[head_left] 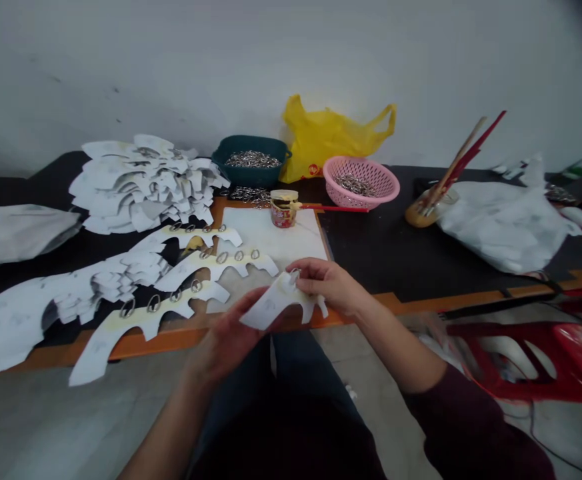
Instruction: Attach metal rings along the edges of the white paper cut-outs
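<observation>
I hold a white scalloped cut-out piece (277, 303) over the table's front edge. My left hand (225, 337) grips its lower left end from beneath. My right hand (328, 283) pinches its upper edge, where a small metal ring (295, 273) sits at my fingertips. Three similar white pieces with metal rings (191, 293) lie in a row on the table to the left. A white board (271, 237) lies just behind my hands.
A heap of white cut pieces (143, 180) sits at the back left. A dark green tub of rings (251, 160), a pink basket of rings (361, 180), a yellow bag (331, 137) and a small glue jar with a brush (284, 208) stand behind. Red plastic chair (535, 353) at right.
</observation>
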The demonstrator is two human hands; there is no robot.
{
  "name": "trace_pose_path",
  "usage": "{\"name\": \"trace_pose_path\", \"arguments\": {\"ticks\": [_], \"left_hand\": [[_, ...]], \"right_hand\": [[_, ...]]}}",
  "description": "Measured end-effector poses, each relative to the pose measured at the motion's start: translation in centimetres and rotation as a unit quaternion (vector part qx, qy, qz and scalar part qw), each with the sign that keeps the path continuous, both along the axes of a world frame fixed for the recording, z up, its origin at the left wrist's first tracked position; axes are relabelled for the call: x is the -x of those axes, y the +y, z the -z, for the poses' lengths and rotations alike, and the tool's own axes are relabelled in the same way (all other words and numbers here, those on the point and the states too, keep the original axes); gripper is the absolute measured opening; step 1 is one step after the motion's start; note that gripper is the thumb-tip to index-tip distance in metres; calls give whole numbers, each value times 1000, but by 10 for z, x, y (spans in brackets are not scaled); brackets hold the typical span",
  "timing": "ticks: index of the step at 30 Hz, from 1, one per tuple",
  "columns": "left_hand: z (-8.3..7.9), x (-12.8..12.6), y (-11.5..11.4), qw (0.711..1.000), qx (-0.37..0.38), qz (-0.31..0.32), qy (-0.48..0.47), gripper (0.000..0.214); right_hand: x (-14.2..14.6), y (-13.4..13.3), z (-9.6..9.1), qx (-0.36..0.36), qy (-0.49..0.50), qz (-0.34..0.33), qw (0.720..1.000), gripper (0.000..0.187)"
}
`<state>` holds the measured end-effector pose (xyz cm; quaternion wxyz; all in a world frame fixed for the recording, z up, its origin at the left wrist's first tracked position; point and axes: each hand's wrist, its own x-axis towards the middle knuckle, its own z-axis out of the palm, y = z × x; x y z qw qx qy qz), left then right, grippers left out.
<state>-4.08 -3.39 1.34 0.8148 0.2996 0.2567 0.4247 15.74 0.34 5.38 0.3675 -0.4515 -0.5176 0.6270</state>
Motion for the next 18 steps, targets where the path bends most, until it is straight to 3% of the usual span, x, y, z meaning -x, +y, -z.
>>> {"name": "trace_pose_path", "arguments": {"ticks": [2, 4, 7, 10, 15, 18], "left_hand": [[13, -7, -9, 999, -1, -15, -34, 72], [20, -25, -17, 997, -1, -69, -19, 59], [19, -52, -21, 988, 18, -149, 35, 33], [10, -62, -17, 984, 37, -161, 63, 27], [4, -55, -17, 985, 47, -155, 64, 38], [4, -52, -19, 988, 44, -133, 56, 39]], "right_hand": [[7, 1, -3, 14, 7, 29, 999, 30], [17, -1, -5, -1, -26, 39, 999, 29], [27, -5, -4, -47, -95, 32, 994, 28], [23, -7, -2, -58, -91, 16, 994, 31], [2, -11, 2, -11, -100, -23, 995, 21], [1, -15, 4, -12, -119, -13, 993, 18]]}}
